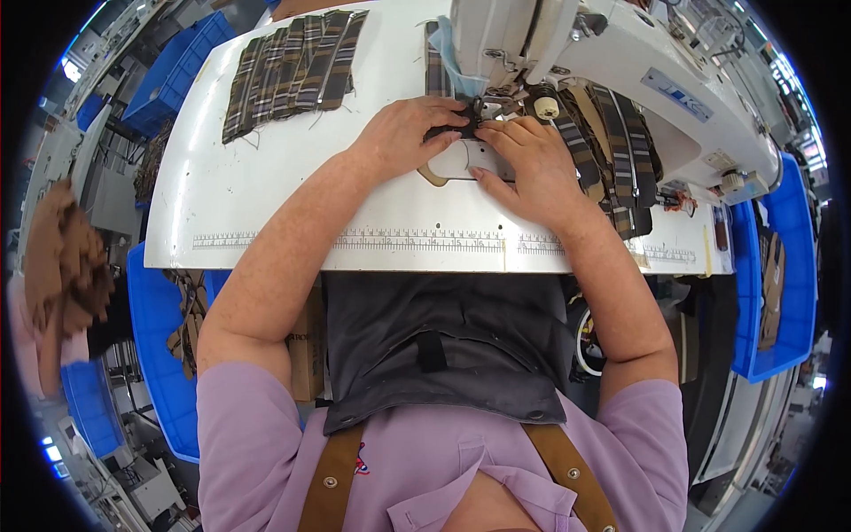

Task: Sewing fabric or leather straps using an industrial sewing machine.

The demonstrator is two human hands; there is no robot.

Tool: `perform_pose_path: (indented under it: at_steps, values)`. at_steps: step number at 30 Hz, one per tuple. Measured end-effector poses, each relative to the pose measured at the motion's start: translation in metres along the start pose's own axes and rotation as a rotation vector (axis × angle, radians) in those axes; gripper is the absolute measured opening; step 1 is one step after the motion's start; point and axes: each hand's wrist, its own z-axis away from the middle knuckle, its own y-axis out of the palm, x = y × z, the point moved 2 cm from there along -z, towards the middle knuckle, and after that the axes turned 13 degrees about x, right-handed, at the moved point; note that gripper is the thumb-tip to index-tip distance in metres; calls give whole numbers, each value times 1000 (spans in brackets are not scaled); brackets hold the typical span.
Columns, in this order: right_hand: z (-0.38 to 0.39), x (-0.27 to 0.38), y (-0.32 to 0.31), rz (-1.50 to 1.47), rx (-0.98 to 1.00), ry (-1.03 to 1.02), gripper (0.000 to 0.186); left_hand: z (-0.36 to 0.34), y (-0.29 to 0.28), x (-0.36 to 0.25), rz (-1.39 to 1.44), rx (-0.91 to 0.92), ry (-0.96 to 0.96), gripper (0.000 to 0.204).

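Close to the needle area of a white sewing machine (496,40), my left hand (403,137) has its thumb and fingers closed on a small dark plaid fabric piece (441,129). On the other side, my right hand (536,168) has fingertips at the fabric's edge beside the presser foot, thumb spread apart over the metal plate (456,162). Partly under the machine head runs a plaid strip (434,75), with a light blue cloth (446,49) hanging beside it. The needle and the fabric beneath the foot are hidden by my fingers and the machine.
Plaid pieces (292,66) lie overlapped at the table's far left. More plaid strips with zippers (612,142) are piled right of my right hand. Rulers (425,239) run along the front edge. Blue bins (160,355) flank the table. Far left, another person holds brown cloth (66,257).
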Motion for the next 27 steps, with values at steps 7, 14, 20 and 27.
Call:
perform_pose_path:
  at_steps: [7,14,20,27]
  values:
    - [-7,5,-5,-28,34,-14,42,-23,-16,17,-147,17,13,32]
    - [-2,-2,-7,-49,7,-40,39,-44,-26,8,-364,188,114,29]
    - [-7,3,-5,-88,9,-32,38,-37,-36,26,-959,218,125,11]
    - [-2,-1,-8,-82,34,9,38,34,-89,77,-704,180,-311,31]
